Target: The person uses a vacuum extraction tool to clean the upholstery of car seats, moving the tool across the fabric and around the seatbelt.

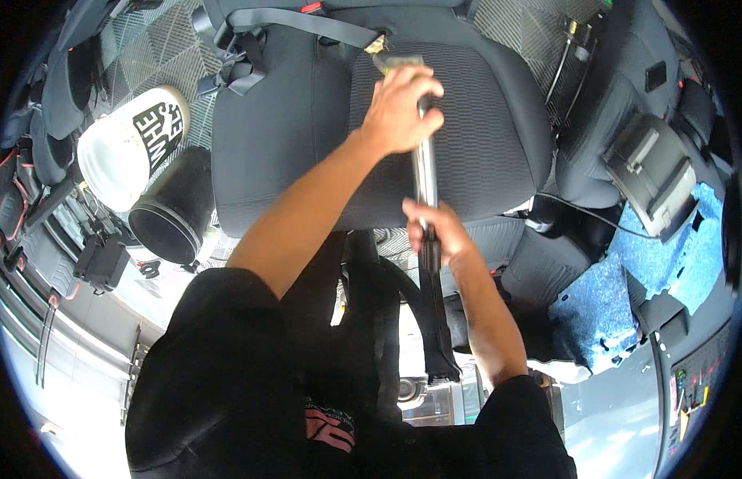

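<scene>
A chrome vacuum or extractor wand [426,170] reaches over a dark grey cloth car bench seat [275,143]. My left hand [401,111] is wrapped around its far end, close to a blurred, clear plastic nozzle [405,61] at the seat surface. Lower down, my right hand [440,230] grips the tube just above its black hose cuff [430,256]. From the cuff a black flat-looking hose [435,317] runs down beside my body. A grey seat belt [311,25] lies across the back of the seat, its tan-coloured end near the nozzle.
Left of the seat, a white bucket [113,164] bearing writing lies beside a black bin [173,206] on patterned flooring [158,36]. To the right are more car seats [610,114], a grey plastic trim part [652,173], a thin cable [592,218] and blue cloths [592,314].
</scene>
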Demonstrator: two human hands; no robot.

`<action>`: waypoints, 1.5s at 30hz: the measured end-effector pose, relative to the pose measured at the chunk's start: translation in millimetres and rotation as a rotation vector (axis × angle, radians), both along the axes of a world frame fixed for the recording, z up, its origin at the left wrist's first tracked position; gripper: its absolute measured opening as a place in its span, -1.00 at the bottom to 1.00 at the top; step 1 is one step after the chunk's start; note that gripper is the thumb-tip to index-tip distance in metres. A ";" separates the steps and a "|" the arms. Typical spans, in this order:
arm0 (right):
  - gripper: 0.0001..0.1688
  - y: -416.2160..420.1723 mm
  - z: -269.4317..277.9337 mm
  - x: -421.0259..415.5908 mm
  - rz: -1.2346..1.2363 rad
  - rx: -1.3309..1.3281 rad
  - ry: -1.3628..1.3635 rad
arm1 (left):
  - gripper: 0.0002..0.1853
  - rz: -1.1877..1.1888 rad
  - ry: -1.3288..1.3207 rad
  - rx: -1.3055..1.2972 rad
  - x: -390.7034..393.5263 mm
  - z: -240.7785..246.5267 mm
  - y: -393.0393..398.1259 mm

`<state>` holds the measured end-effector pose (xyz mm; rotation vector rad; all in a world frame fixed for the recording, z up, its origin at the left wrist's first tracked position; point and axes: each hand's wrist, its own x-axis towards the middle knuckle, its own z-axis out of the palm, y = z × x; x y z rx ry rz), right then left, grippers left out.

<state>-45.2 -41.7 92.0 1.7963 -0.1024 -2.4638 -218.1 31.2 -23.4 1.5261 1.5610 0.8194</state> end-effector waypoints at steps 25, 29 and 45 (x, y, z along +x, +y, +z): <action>-0.04 5.7 -7.0 5.8 0.091 -0.078 -0.159 | -0.36 0.016 0.035 -0.224 18.0 -20.2 -8.6; -0.02 -24.2 10.5 22.9 0.081 -0.078 -0.133 | -0.33 0.019 0.017 -0.240 29.7 4.4 -31.2; 0.00 -124.4 76.5 57.5 0.060 -0.034 -0.088 | -0.31 0.028 -0.019 -0.158 60.9 78.9 -121.0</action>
